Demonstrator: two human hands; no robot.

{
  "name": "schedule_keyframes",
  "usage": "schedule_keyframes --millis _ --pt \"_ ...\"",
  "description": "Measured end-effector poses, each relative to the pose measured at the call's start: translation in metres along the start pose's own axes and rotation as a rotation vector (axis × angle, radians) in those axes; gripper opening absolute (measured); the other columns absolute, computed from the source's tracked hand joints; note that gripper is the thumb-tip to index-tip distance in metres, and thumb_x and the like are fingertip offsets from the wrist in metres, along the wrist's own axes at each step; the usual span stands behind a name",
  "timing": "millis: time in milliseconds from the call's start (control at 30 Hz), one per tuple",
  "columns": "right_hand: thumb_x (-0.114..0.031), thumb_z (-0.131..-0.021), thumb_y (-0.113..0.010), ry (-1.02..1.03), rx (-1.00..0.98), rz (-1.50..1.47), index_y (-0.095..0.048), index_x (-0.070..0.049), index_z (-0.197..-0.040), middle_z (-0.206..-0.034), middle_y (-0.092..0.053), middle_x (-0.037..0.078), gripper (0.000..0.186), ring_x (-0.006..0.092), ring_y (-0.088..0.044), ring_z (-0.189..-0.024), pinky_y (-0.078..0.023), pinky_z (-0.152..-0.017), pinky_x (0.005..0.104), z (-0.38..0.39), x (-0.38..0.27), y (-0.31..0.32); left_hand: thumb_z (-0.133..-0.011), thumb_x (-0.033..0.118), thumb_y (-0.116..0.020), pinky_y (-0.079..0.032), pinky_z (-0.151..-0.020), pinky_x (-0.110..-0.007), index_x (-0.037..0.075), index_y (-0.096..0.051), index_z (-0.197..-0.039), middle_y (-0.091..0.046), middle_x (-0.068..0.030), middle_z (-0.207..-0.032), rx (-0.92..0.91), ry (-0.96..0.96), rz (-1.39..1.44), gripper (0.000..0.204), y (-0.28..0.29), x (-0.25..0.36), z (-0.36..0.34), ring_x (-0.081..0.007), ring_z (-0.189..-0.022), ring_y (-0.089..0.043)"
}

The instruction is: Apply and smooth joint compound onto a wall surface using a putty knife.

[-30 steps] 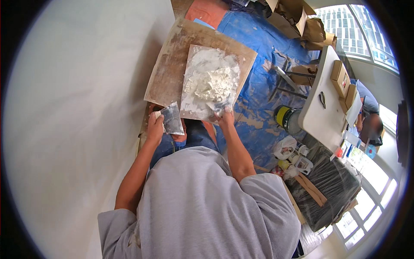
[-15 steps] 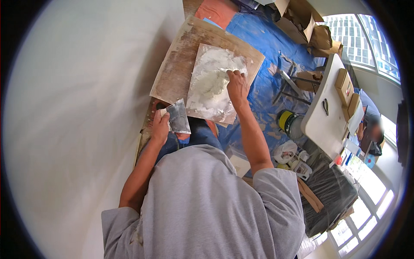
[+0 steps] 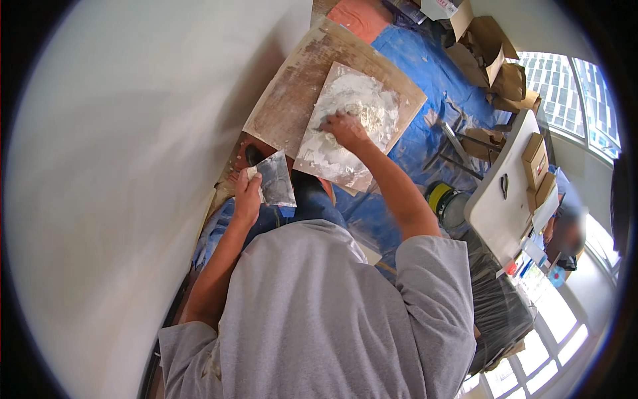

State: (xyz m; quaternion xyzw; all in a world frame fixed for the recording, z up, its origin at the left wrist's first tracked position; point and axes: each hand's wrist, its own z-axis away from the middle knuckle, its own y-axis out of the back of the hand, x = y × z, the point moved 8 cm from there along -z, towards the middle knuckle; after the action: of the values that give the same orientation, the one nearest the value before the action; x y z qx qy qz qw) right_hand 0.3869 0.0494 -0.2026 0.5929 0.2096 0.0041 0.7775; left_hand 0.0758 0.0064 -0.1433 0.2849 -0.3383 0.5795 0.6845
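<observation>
1. Left hand [image 3: 247,197]: fingers closed on a smeared grey scraper [image 3: 276,179].
2. Right hand [image 3: 344,130]: bent fingers at lumpy white paste [image 3: 373,116]; grip I cannot tell.
3. Paste lies on small board [image 3: 343,175], over big board [image 3: 286,100].
4. Wall [image 3: 133,166] beside left edge; blue sheet [image 3: 425,60] past right.

The scraper blade [image 3: 276,179] looks metallic and smooth, the paste [image 3: 371,114] matt and lumpy, the tarp [image 3: 428,60] crinkled plastic.

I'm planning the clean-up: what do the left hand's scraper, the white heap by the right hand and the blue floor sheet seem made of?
Scraper: probably metal; flat grey blade, dull sheen under pale smears.
White heap: perhaps plaster or filler; matt, lumpy, smeared at its edges.
Blue floor sheet: likely plastic; creased, slightly shiny folds.
</observation>
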Motion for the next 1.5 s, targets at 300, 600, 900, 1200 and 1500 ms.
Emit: schedule_keyframes --millis 300,600,900,1200,1500 --pt "-0.017 -0.087 -0.061 0.214 -0.198 0.223 -0.071 -0.021 -0.097 -0.105 -0.063 0.001 0.014 0.0229 -0.058 -0.117 -0.045 -0.099 0.0393 0.043 -0.017 0.013 -0.1 0.016 -0.054 -0.051 -0.059 -0.027 0.008 -0.058 -0.114 -0.062 -0.0012 -0.096 -0.039 0.009 -0.032 0.017 -0.02 0.007 -0.003 -0.0085 -0.077 -0.06" --pt "0.005 -0.086 -0.055 -0.463 0.505 -0.406 -0.068 -0.009 -0.123 -0.124 -0.067 0.011 0.042 0.0356 -0.061 -0.113 -0.049 -0.098 0.0424 0.172 -0.013 0.103 -0.098 0.012 -0.054 -0.041 -0.088 -0.027 0.002 -0.059 -0.116 -0.061 -0.003 -0.105 -0.125 0.161 0.088 0.021 -0.112 0.012 -0.015 -0.0112 -0.098 -0.053" --pt "0.011 -0.086 -0.052 -0.528 0.949 -0.601 -0.064 -0.001 -0.126 -0.124 -0.063 0.023 0.044 0.041 -0.061 -0.112 -0.049 -0.098 0.0446 0.215 -0.104 0.152 -0.098 0.022 -0.052 -0.048 -0.061 -0.034 0.015 -0.057 -0.117 -0.065 -0.002 -0.099 -0.275 0.434 0.196 0.02 -0.216 0.005 0.0 -0.0165 -0.083 -0.064" --pt "0.005 -0.08 -0.06 -0.55 0.631 -0.273 -0.067 -0.012 -0.126 -0.122 -0.064 0.014 0.049 0.0372 -0.061 -0.111 -0.051 -0.096 0.0459 0.229 -0.058 0.128 -0.098 0.02 -0.055 -0.041 -0.06 -0.028 0.015 -0.057 -0.121 -0.064 0.0014 -0.103 -0.264 0.444 0.378 0.023 -0.2 0.043 0.02 -0.0141 -0.086 -0.06" --pt "-0.029 -0.111 -0.041 -0.84 1.151 -2.096 -0.05 -0.01 -0.136 -0.103 -0.065 0.002 0.033 0.0159 -0.063 -0.08 -0.047 -0.061 0.0314 0.209 -0.008 0.095 -0.1 0.015 -0.052 -0.058 -0.087 -0.037 0.01 -0.055 -0.13 -0.067 -0.0046 -0.116 -0.626 0.48 0.36 0.03 -0.206 0.064 0.03 -0.0182 -0.102 -0.068"
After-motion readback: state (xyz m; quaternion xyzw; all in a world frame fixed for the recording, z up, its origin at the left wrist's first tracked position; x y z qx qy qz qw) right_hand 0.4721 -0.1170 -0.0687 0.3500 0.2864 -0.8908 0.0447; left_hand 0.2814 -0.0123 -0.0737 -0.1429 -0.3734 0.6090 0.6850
